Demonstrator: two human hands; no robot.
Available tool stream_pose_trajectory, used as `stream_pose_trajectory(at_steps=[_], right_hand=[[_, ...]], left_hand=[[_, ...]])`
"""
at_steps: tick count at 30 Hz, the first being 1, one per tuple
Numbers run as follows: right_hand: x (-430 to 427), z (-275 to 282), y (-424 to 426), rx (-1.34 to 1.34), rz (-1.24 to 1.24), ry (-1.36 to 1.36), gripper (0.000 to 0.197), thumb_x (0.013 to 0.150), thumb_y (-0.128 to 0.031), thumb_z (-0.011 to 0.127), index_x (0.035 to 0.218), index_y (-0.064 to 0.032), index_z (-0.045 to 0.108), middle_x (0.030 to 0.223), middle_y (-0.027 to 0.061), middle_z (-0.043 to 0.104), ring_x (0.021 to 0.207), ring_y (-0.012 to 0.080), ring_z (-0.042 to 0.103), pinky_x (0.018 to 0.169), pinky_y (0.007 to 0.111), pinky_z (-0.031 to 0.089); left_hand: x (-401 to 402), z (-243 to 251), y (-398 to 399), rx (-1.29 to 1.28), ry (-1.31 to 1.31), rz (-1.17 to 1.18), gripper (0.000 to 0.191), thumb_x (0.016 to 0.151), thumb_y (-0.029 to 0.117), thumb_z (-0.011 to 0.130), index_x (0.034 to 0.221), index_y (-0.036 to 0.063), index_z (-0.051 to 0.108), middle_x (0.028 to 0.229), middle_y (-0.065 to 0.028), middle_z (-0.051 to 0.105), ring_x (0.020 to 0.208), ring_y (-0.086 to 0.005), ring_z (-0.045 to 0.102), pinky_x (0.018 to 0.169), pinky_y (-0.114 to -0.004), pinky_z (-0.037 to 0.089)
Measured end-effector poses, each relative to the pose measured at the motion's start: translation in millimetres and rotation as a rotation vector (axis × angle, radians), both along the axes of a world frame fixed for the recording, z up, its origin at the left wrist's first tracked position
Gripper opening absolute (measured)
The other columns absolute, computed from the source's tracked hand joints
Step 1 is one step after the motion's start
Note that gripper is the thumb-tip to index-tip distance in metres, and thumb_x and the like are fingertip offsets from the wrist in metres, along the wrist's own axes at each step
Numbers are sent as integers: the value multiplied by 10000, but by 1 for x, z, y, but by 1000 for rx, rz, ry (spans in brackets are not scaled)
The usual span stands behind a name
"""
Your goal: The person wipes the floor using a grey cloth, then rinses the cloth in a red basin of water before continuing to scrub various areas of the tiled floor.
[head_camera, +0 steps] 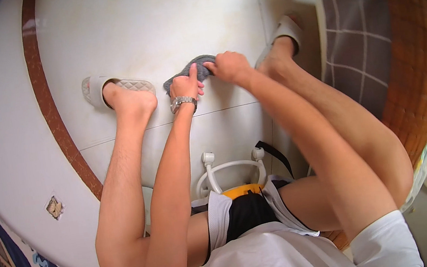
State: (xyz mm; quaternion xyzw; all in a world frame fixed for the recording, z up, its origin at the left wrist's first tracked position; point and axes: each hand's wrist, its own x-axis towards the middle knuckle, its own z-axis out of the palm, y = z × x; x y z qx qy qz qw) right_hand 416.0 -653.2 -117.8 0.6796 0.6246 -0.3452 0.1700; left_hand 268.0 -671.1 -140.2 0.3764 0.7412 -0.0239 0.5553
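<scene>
A small grey textile (198,65), sock-like in shape, is stretched and bent between my two hands above the floor. My right hand (232,66) pinches its right end between thumb and curled fingers. My left hand (185,86) holds its near side, with the thumb laid up along the fabric and the other fingers folded below. A metal-band watch (183,102) circles my left wrist. The textile's lower left end hangs past the left hand, and part of it is hidden behind that hand.
My feet, in light slippers (129,86), stand apart on pale floor tiles (149,23). Below me is a white-framed stool (234,164) with a black strap (278,157). At right, a grey checked cloth (359,31) lies beside a brown woven mat (411,56). A wall with reddish-brown skirting (43,87) runs at left.
</scene>
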Motion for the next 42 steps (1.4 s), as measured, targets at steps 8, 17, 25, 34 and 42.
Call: stream_pose_trajectory(at_steps=[8, 17, 25, 34, 42], right_hand=[[-50, 32, -93, -58, -210, 189, 311, 839, -279, 520, 976, -54, 686, 956, 165, 688, 902, 331, 664, 790, 432, 533], [-42, 76, -138, -200, 227, 176, 320, 811, -196, 520, 1064, -77, 675, 1116, 150, 653, 1055, 281, 622, 877, 390, 503], [-58, 104, -130, 161, 292, 403, 323, 837, -269, 501, 986, -45, 680, 1047, 193, 658, 979, 346, 632, 866, 439, 499], [-53, 71, -164, 17, 459, 245, 324, 834, -239, 491, 1001, -54, 699, 1052, 187, 661, 1012, 326, 622, 879, 421, 481], [-42, 65, -174, 64, 495, 599, 548, 865, -329, 518, 1356, -102, 430, 1399, 173, 409, 1241, 342, 419, 991, 517, 375]], left_hand=[[3, 17, -36, 411, 147, -306, 444, 904, 427, 419, 941, 54, 657, 969, -216, 657, 938, -419, 609, 831, -482, 473], [-44, 67, -44, 184, 180, -577, 420, 859, 387, 466, 1090, 92, 653, 1087, -194, 649, 1007, -356, 615, 891, -437, 468], [-49, 189, -86, 733, 17, -532, 351, 935, 307, 502, 1107, 17, 597, 924, -139, 679, 844, -217, 660, 752, -348, 512], [-52, 191, -203, 918, -135, -280, 304, 961, 230, 476, 1131, 14, 607, 1057, -163, 651, 960, -241, 626, 845, -343, 474], [21, 238, -189, 1169, -24, -478, 516, 944, 357, 439, 1304, -12, 455, 1341, -203, 459, 1246, -370, 414, 1018, -451, 355]])
